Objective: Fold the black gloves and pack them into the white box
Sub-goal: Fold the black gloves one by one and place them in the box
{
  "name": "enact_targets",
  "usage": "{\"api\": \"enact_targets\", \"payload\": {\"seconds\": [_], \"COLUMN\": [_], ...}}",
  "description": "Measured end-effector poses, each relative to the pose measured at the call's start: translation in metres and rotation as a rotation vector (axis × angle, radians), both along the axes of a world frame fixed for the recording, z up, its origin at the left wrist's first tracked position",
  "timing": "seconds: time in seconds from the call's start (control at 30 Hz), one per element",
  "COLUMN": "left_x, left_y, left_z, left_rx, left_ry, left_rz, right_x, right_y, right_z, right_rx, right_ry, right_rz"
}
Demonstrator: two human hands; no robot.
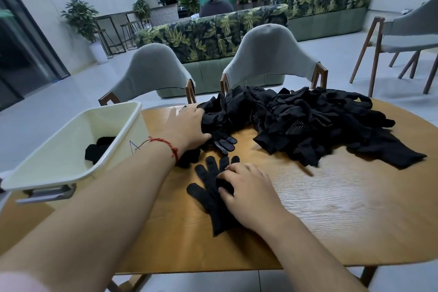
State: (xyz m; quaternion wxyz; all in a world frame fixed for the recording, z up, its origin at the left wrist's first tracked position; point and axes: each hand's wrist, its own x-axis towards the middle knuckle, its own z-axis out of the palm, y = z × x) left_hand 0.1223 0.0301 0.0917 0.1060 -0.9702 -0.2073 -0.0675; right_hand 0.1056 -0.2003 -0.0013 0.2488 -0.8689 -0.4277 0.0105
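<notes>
While black gloves [99, 152] sit in the white box [54, 147], left grip [187, 125] rests released; right grip [246, 185] pinches a flat glove [208, 187].

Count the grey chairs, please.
3: the left chair and the middle chair stand behind the table; the far chair is at the picture's right edge. Others may be hidden.

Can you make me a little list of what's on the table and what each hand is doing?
table: wooden
box: white, at the table's left edge, open on top
bundle: black, lying inside the box
pile: lots of black gloves, far side of the table
glove: lying flat in front of the pile
left hand: rests on the pile's left edge, fingers fairly straight
right hand: on the glove, fingers curled into its cloth
</notes>
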Motion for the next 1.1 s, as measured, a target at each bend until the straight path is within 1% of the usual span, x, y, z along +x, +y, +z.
{"api": "enact_targets", "payload": {"seconds": [0.03, 0.07, 0.1, 0.17, 0.23, 0.3, 0.37, 0.47, 0.53, 0.6, 0.67, 0.73, 0.8, 0.9, 1.0, 1.03, 1.1], "left_x": [0.006, 0.011, 0.017, 0.026, 0.029, 0.031, 0.032, 0.048, 0.038, 0.020, 0.019, 0.016, 0.010, 0.007, 0.016, 0.023, 0.035], "left_y": [0.001, 0.000, 0.004, 0.008, 0.006, 0.018, 0.051, 0.122, 0.107, 0.069, 0.064, 0.056, 0.041, 0.010, -0.021, -0.027, -0.040], "left_z": [-0.006, -0.008, -0.011, -0.010, 0.006, 0.018, 0.016, -0.018, -0.008, 0.016, 0.022, 0.026, 0.030, 0.026, 0.020, 0.016, 0.008], "left_rx": [-0.004, -0.036, -0.078, -0.217, -0.470, -0.712, -0.913, -1.149, -1.284, -1.347, -1.318, -1.143, -0.915, -0.752, -0.542, -0.502, -0.482], "left_ry": [0.020, -0.001, -0.051, -0.220, -0.466, -0.650, -0.710, -0.758, -0.802, -0.857, -0.844, -0.831, -0.754, -0.631, -0.484, -0.442, -0.351], "left_rz": [0.024, 0.055, 0.074, 0.097, 0.166, 0.250, 0.290, 0.284, 0.247, 0.194, 0.165, 0.170, 0.132, -0.011, -0.199, -0.249, -0.269], "right_x": [0.000, 0.001, 0.001, 0.002, 0.002, 0.003, 0.003, 0.002, 0.002, 0.001, 0.000, -0.001, 0.000, 0.005, 0.017, 0.021, 0.028], "right_y": [0.000, 0.000, 0.000, -0.001, -0.001, -0.001, 0.000, 0.001, 0.002, 0.001, 0.001, 0.000, 0.000, -0.002, -0.008, -0.011, -0.016], "right_z": [0.000, 0.000, -0.001, -0.001, -0.002, -0.002, -0.002, -0.001, 0.000, 0.000, 0.001, 0.002, 0.005, 0.012, 0.014, 0.014, 0.011], "right_rx": [0.003, 0.009, 0.013, 0.019, 0.025, 0.024, 0.017, 0.015, 0.013, 0.008, 0.001, 0.000, 0.024, 0.091, 0.115, 0.104, 0.072], "right_ry": [0.000, -0.001, -0.002, 0.000, -0.003, -0.002, -0.001, -0.002, 0.000, 0.004, 0.007, 0.011, 0.037, 0.102, 0.080, 0.069, 0.048], "right_rz": [0.000, -0.001, -0.002, 0.001, 0.005, 0.007, 0.005, 0.000, -0.001, -0.001, -0.002, -0.002, -0.004, -0.032, -0.097, -0.116, -0.149]}}
